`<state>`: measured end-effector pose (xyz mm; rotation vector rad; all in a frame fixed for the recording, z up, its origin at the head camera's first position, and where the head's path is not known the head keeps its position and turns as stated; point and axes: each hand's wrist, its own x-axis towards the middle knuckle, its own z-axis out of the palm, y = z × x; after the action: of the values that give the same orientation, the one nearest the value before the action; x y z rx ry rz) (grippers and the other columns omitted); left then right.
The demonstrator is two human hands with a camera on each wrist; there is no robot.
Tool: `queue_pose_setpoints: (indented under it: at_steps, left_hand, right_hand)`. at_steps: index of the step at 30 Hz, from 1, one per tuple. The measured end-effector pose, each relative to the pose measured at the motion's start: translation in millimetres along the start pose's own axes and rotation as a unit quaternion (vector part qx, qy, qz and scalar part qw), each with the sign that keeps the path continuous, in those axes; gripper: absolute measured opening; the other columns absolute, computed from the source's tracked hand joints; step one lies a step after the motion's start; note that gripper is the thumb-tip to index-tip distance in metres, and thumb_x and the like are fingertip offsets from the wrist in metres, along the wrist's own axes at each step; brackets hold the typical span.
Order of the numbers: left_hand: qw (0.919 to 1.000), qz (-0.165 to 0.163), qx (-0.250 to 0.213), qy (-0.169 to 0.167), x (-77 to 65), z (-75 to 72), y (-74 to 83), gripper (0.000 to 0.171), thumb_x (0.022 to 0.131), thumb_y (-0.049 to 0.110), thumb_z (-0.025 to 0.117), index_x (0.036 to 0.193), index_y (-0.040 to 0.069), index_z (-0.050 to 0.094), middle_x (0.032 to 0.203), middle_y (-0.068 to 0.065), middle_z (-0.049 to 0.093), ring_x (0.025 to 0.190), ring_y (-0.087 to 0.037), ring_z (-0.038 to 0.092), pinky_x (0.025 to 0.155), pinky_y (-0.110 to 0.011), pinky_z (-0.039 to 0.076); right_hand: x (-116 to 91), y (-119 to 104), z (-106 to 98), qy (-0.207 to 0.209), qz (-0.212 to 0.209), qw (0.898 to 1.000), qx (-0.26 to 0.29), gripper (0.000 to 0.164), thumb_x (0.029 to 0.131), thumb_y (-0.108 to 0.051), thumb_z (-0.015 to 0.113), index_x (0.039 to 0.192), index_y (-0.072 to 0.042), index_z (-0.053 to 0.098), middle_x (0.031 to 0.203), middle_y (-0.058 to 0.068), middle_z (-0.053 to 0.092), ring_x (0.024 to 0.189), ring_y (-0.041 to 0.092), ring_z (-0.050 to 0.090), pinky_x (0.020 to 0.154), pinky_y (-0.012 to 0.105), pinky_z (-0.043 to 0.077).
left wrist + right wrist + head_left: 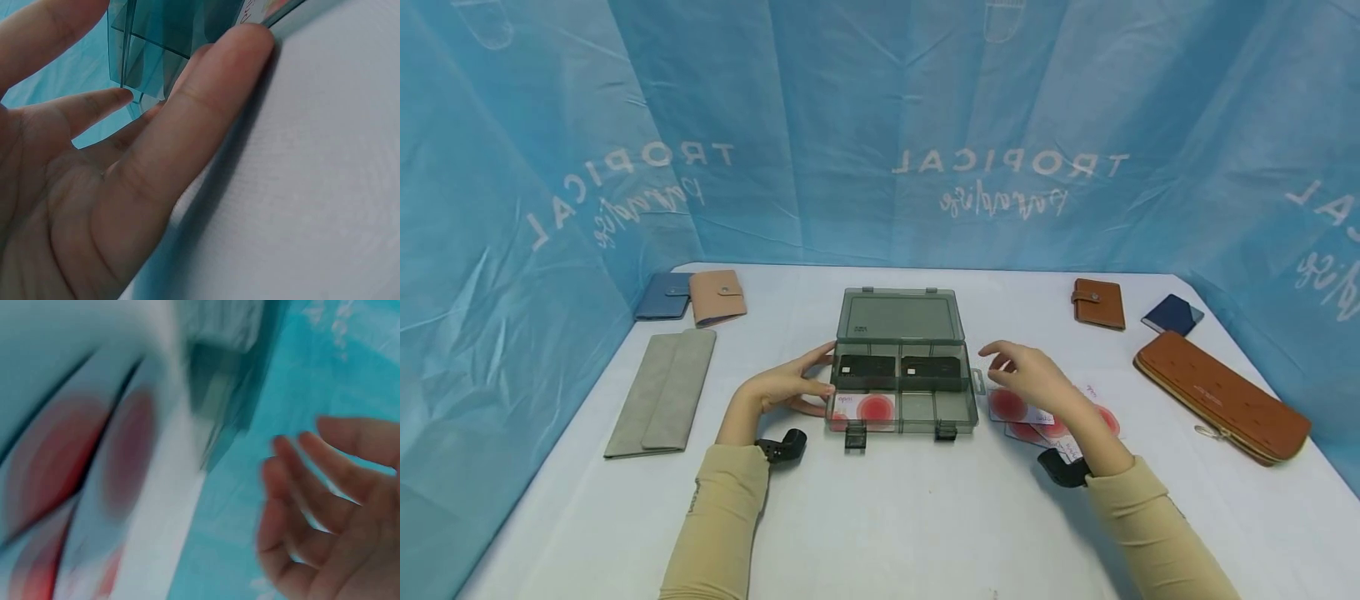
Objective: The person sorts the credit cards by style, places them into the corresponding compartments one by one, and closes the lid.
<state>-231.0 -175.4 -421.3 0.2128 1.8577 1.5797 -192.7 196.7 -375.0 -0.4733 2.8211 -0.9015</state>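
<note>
My left hand rests against the left side of a translucent grey-green divided box, its fingers spread along the wall. The left wrist view shows a nearly straight finger touching the box's edge. Dark cards stand in both rear compartments. One white card with a red disc lies in the front left compartment. To the right of the box, my right hand hovers with loosely bent fingers and holds nothing. Below it, several red-disc cards lie overlapping, partly hidden by the forearm.
The box's raised lid leans back. At left lie a blue wallet, a tan wallet and a grey folding wallet. At right are a brown snap wallet, a navy holder and a brown zip purse.
</note>
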Motion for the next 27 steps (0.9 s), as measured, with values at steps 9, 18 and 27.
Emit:
queue_pose_setpoints:
  at_steps: [9, 18, 27]
  left_hand:
    - [1.0, 0.003, 0.004, 0.0, 1.2, 1.1, 1.1, 0.088, 0.087, 0.004, 0.061, 0.15, 0.024, 0.003, 0.153, -0.012, 0.001, 0.093, -0.023, 0.053, 0.08, -0.044, 0.054]
    - [1.0, 0.001, 0.005, 0.002, 0.9, 0.4, 0.5, 0.088, 0.086, 0.006, 0.062, 0.15, 0.024, 0.004, 0.153, -0.012, 0.001, 0.093, -0.022, 0.053, 0.08, -0.044, 0.054]
    - [1.0, 0.002, 0.001, -0.003, -0.4, 0.0, -0.3, 0.088, 0.087, 0.006, 0.061, 0.15, 0.023, 0.003, 0.153, -0.013, 0.001, 0.095, -0.025, 0.053, 0.081, -0.044, 0.054]
  right_hand:
    - [-1, 31, 5, -0.095, 0.047, 0.992, -0.072, 0.056, 0.073, -0.007, 0.075, 0.125, -0.006, 0.054, 0.11, 0.018, 0.056, 0.095, 0.03, 0.053, 0.079, 0.049, 0.051]
    - [6, 43, 0, -0.102, 0.033, 0.994, -0.037, 0.046, 0.072, -0.002, 0.073, 0.117, -0.002, 0.059, 0.096, 0.012, 0.054, 0.086, 0.025, 0.05, 0.073, 0.041, 0.051]
    - [6, 44, -16, -0.021, 0.051, 0.997, 0.057, 0.019, 0.086, -0.002, 0.059, 0.105, -0.002, 0.057, 0.098, 0.014, 0.061, 0.089, 0.026, 0.053, 0.076, 0.036, 0.052]
